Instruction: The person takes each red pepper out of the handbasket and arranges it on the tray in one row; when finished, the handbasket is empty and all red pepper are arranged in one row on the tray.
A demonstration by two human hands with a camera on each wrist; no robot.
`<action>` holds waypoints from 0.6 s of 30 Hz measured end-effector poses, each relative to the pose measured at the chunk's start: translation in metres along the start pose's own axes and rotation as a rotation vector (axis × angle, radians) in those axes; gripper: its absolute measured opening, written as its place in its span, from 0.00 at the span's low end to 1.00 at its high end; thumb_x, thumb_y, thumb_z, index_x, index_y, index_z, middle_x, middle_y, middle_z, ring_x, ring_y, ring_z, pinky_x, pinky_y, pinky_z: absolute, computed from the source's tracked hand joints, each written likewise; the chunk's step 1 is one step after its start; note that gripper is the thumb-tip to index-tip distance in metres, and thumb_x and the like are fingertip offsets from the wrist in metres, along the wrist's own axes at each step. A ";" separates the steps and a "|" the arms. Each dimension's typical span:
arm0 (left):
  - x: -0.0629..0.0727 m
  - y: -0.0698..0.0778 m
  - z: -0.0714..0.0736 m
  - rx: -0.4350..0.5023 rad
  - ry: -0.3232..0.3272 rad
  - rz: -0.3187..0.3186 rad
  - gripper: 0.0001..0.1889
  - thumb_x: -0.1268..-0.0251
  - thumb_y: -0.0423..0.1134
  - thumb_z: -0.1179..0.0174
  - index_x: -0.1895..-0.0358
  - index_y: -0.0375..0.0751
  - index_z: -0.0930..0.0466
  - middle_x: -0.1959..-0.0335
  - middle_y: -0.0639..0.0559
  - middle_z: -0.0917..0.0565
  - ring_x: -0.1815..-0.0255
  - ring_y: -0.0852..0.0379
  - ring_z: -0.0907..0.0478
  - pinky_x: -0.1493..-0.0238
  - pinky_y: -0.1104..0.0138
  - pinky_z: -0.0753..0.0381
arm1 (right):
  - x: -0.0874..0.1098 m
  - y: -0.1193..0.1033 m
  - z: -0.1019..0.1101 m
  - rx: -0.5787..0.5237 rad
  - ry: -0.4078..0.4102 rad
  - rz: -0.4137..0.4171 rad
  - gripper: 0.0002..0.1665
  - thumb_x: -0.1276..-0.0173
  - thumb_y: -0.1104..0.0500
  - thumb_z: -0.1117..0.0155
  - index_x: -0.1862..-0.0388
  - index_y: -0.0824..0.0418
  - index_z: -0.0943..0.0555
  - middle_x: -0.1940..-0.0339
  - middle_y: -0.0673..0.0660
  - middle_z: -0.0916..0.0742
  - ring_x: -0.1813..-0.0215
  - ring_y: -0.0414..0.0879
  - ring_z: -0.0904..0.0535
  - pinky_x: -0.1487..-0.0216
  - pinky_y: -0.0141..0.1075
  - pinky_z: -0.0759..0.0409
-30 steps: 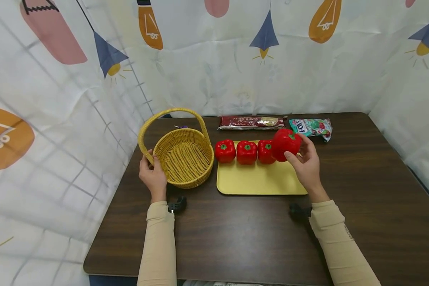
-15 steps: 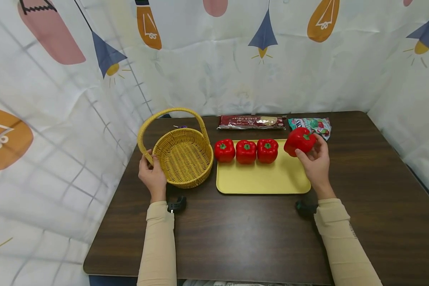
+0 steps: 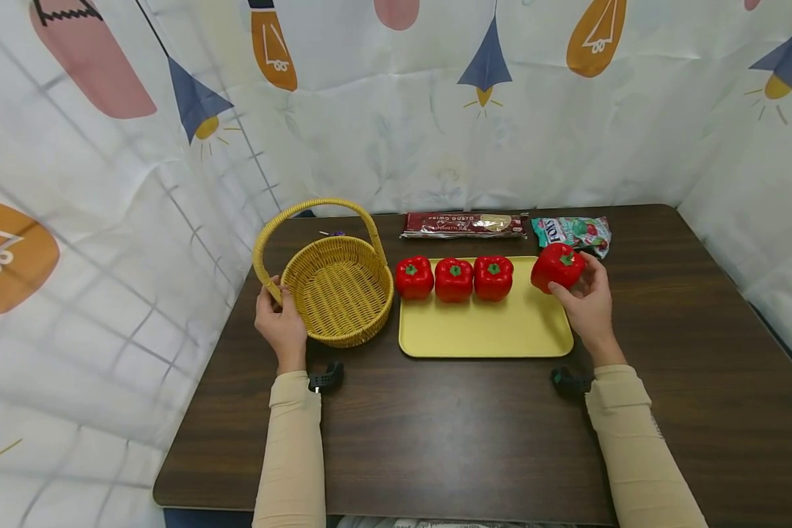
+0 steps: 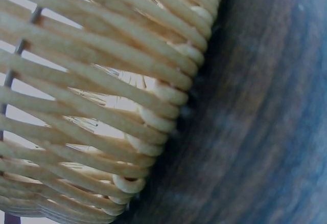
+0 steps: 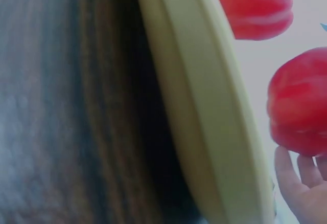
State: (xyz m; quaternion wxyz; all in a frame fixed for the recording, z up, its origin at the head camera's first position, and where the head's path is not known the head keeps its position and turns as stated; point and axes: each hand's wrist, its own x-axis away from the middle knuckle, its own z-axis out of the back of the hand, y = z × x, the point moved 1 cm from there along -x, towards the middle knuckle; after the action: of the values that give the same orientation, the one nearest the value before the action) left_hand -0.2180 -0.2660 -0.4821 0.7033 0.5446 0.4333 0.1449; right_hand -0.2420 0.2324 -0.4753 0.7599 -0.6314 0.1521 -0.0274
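Observation:
My left hand (image 3: 281,326) grips the left side of the yellow wicker basket (image 3: 386,308), at the base of its tall handle. Inside, the basket shows only its woven bottom. Its weave also fills much of the left wrist view. With my right hand (image 3: 589,304) I hold a red bell pepper (image 3: 557,268) by its right side, over the back right corner of the yellow tray (image 3: 482,330). Three more red peppers stand in a row along the tray's back edge: the left one (image 3: 414,278), the middle one (image 3: 454,279) and the right one (image 3: 493,278).
Behind the tray lies a dark red spaghetti packet (image 3: 465,225). A green candy bag (image 3: 574,233) sits to its right, just behind the held pepper. All of it rests on a dark wooden table (image 3: 449,440), backed by a printed white curtain (image 3: 396,147).
My right hand has carried its pepper rightward, away from the row, then slightly down toward the tray's right end. The left hand and basket stay in place.

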 end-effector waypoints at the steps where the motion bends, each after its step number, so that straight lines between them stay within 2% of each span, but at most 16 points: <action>1: 0.000 0.000 0.000 0.002 0.002 0.000 0.14 0.28 0.34 0.44 0.44 0.35 0.20 0.56 0.39 0.20 0.60 0.60 0.25 0.61 0.73 0.29 | 0.000 0.001 0.000 0.012 -0.012 -0.004 0.46 0.36 0.64 0.32 0.24 0.54 0.44 0.30 0.56 0.31 0.37 0.47 0.32 0.38 0.38 0.26; 3: 0.001 0.005 -0.001 0.004 0.003 0.002 0.14 0.28 0.32 0.44 0.44 0.33 0.20 0.55 0.36 0.20 0.60 0.59 0.25 0.61 0.73 0.29 | -0.001 0.003 0.000 0.042 -0.043 -0.012 0.47 0.36 0.65 0.32 0.24 0.56 0.45 0.30 0.58 0.32 0.37 0.46 0.33 0.38 0.38 0.27; 9: 0.009 0.034 0.001 0.019 -0.005 0.006 0.13 0.29 0.29 0.46 0.45 0.32 0.20 0.55 0.30 0.22 0.61 0.61 0.25 0.60 0.73 0.28 | 0.001 -0.001 -0.002 0.077 -0.140 -0.021 0.47 0.37 0.71 0.33 0.24 0.62 0.46 0.32 0.63 0.32 0.34 0.55 0.34 0.36 0.44 0.28; 18: 0.009 0.036 0.001 0.024 -0.006 0.009 0.14 0.28 0.32 0.45 0.45 0.29 0.21 0.54 0.30 0.22 0.61 0.62 0.26 0.61 0.72 0.29 | -0.001 0.004 -0.001 0.079 -0.198 -0.034 0.48 0.37 0.70 0.33 0.23 0.60 0.46 0.29 0.63 0.33 0.29 0.59 0.38 0.33 0.53 0.35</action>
State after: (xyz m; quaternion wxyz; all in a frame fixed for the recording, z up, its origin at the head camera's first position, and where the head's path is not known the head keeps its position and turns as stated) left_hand -0.2024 -0.2478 -0.4541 0.6972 0.5556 0.4305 0.1411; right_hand -0.2441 0.2331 -0.4794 0.7949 -0.6031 0.0644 0.0162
